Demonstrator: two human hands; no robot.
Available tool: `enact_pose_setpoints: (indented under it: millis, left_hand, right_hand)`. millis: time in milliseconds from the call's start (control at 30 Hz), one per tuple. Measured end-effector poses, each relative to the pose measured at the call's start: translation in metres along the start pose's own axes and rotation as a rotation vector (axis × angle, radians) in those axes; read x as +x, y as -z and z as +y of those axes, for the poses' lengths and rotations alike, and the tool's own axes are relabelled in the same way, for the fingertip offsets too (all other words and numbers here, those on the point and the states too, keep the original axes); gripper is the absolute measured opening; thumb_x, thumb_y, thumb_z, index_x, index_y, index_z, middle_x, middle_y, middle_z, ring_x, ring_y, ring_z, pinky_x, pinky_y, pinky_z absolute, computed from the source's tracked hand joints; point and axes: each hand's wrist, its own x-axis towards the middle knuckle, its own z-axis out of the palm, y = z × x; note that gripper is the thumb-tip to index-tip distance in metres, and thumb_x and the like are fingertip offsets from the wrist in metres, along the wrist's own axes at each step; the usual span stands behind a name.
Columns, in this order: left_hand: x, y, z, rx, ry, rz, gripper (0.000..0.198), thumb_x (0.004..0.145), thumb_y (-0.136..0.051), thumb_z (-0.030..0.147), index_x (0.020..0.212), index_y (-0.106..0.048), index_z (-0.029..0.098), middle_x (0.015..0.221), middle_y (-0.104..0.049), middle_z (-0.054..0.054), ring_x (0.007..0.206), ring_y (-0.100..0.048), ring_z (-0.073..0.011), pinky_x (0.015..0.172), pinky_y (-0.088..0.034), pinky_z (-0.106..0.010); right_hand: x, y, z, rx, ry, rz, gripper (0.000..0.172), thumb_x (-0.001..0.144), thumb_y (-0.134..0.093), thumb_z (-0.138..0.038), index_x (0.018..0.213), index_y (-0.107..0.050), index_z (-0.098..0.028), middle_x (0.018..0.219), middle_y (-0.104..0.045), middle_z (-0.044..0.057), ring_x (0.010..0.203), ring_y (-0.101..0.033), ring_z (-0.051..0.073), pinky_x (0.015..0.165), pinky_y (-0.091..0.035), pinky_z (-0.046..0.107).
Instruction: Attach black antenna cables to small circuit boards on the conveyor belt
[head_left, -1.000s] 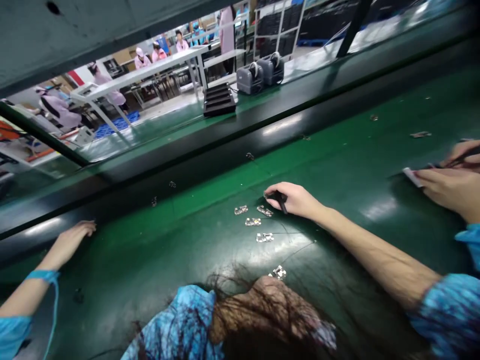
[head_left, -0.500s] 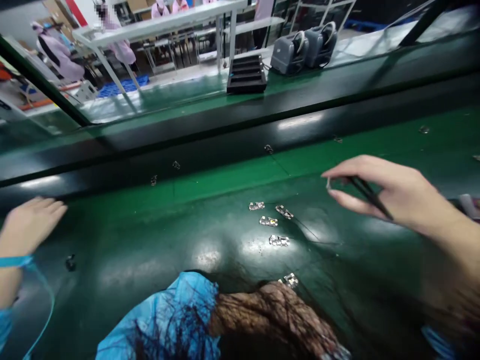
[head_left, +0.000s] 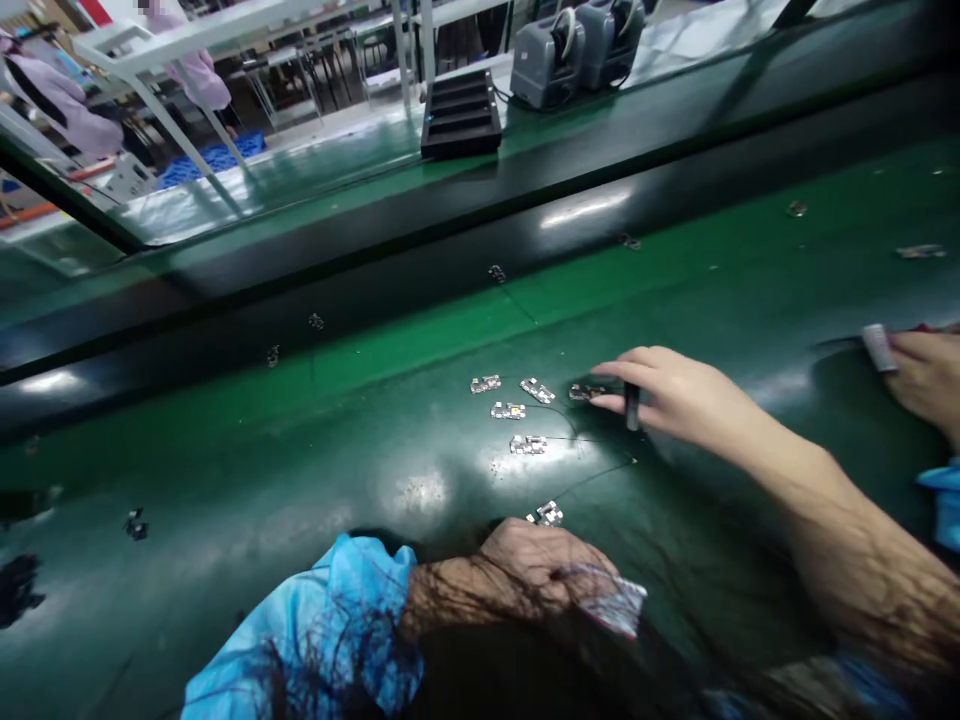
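Observation:
Extending from a blue sleeve at the bottom, my left hand [head_left: 547, 560] is closed on a small silvery packet [head_left: 616, 605], partly hidden by strands of hair. My right hand [head_left: 682, 395] is low over the green surface, its fingers curled around black tweezers [head_left: 632, 405]. Thumb and index tips are at a small circuit board [head_left: 583, 392] lying there; whether they grip it I cannot tell. Left of it are other boards: one at the back [head_left: 486, 384], a tilted one [head_left: 537, 390] and one with a yellow spot [head_left: 508, 410]. Another board [head_left: 550, 514] lies just beyond my left hand.
At the right edge, another person's hand [head_left: 930, 375] holds a whitish piece. Small dark parts [head_left: 136, 524] lie at left. Small parts also sit along the far strip. Beyond it stand a black slotted tray [head_left: 461, 115] and grey machines [head_left: 547, 60].
My right hand has moved down and left to the board. My left hand now shows the silvery packet. Another person's hand left view at left; one appeared at right. The view shifted.

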Motion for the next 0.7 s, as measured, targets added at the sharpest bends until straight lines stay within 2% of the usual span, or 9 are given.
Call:
enact_pose_setpoints:
  millis: [67, 100, 200, 300, 367, 467, 567, 633, 700]
  left_hand:
    - [-0.001, -0.01, -0.013, -0.075, 0.066, 0.071, 0.008, 0.095, -0.103, 0.03, 0.098, -0.096, 0.034, 0.096, -0.097, -0.004, 0.085, -0.095, -0.0257, 0.08, -0.078, -0.028]
    - [-0.007, -0.01, -0.014, -0.103, 0.109, 0.118, 0.007, 0.101, -0.097, 0.038, 0.106, -0.098, 0.034, 0.103, -0.098, -0.006, 0.09, -0.095, -0.0282, 0.085, -0.079, -0.032]
    - [-0.029, 0.0, -0.006, -0.156, 0.245, 0.248, 0.028, 0.11, -0.086, 0.055, 0.12, -0.098, 0.033, 0.114, -0.098, -0.009, 0.099, -0.095, -0.0327, 0.092, -0.08, -0.041]
    - [-0.038, 0.003, -0.001, -0.156, 0.343, 0.296, 0.029, 0.11, -0.087, 0.054, 0.121, -0.098, 0.03, 0.108, -0.098, -0.013, 0.091, -0.094, -0.0313, 0.084, -0.078, -0.041]
    - [-0.039, 0.0, -0.003, -0.13, 0.371, 0.277, 0.025, 0.106, -0.094, 0.046, 0.124, -0.098, 0.029, 0.107, -0.097, -0.017, 0.088, -0.093, -0.0295, 0.08, -0.075, -0.041]
    - [-0.042, -0.004, -0.008, -0.072, 0.382, 0.228, 0.031, 0.101, -0.101, 0.035, 0.131, -0.096, 0.031, 0.114, -0.096, -0.021, 0.095, -0.093, -0.03, 0.083, -0.074, -0.046]
    - [-0.047, -0.004, -0.01, -0.026, 0.393, 0.189, 0.02, 0.106, -0.096, 0.035, 0.127, -0.096, 0.033, 0.113, -0.096, -0.021, 0.098, -0.094, -0.0306, 0.086, -0.073, -0.049]
    - [-0.049, -0.003, -0.01, 0.015, 0.402, 0.15, 0.015, 0.11, -0.092, 0.037, 0.124, -0.096, 0.034, 0.113, -0.097, -0.018, 0.101, -0.095, -0.0305, 0.089, -0.073, -0.049]
    - [-0.047, -0.001, -0.009, 0.066, 0.416, 0.106, 0.015, 0.112, -0.089, 0.038, 0.125, -0.096, 0.035, 0.115, -0.097, -0.015, 0.104, -0.095, -0.0302, 0.091, -0.074, -0.047]
  right_hand:
    - [-0.019, 0.01, -0.025, 0.084, -0.002, 0.067, 0.022, 0.116, -0.066, -0.038, 0.12, -0.083, -0.025, 0.108, -0.09, 0.014, 0.097, -0.086, 0.03, 0.088, -0.069, 0.042]
    - [-0.03, 0.012, -0.041, 0.148, 0.008, 0.084, 0.021, 0.117, -0.065, -0.037, 0.122, -0.082, -0.026, 0.108, -0.09, 0.012, 0.096, -0.087, 0.029, 0.088, -0.07, 0.041]
    - [-0.06, 0.004, -0.091, 0.448, 0.052, 0.047, 0.016, 0.112, -0.075, -0.04, 0.126, -0.08, -0.033, 0.104, -0.089, 0.007, 0.087, -0.087, 0.028, 0.079, -0.073, 0.04]
    - [-0.077, -0.012, -0.126, 0.676, 0.007, -0.01, 0.016, 0.106, -0.081, -0.035, 0.121, -0.079, -0.039, 0.096, -0.087, 0.003, 0.076, -0.085, 0.029, 0.069, -0.074, 0.043]
    - [-0.081, -0.02, -0.135, 0.746, -0.057, -0.009, 0.018, 0.104, -0.08, -0.028, 0.115, -0.079, -0.042, 0.091, -0.085, 0.001, 0.071, -0.083, 0.03, 0.065, -0.074, 0.044]
    - [-0.081, -0.024, -0.139, 0.788, -0.11, 0.025, 0.02, 0.104, -0.078, -0.022, 0.108, -0.08, -0.041, 0.087, -0.083, 0.0, 0.067, -0.08, 0.029, 0.062, -0.072, 0.043]
    - [-0.08, -0.024, -0.14, 0.815, -0.132, 0.044, 0.021, 0.105, -0.077, -0.02, 0.105, -0.082, -0.04, 0.084, -0.082, -0.001, 0.065, -0.08, 0.026, 0.062, -0.072, 0.04]
    - [-0.083, -0.025, -0.138, 0.827, -0.132, 0.032, 0.023, 0.104, -0.079, -0.02, 0.107, -0.084, -0.041, 0.085, -0.084, -0.002, 0.066, -0.082, 0.025, 0.064, -0.074, 0.038]
    - [-0.088, -0.025, -0.131, 0.813, -0.141, 0.03, 0.023, 0.106, -0.08, -0.025, 0.118, -0.086, -0.044, 0.094, -0.089, -0.001, 0.074, -0.087, 0.027, 0.07, -0.077, 0.038]
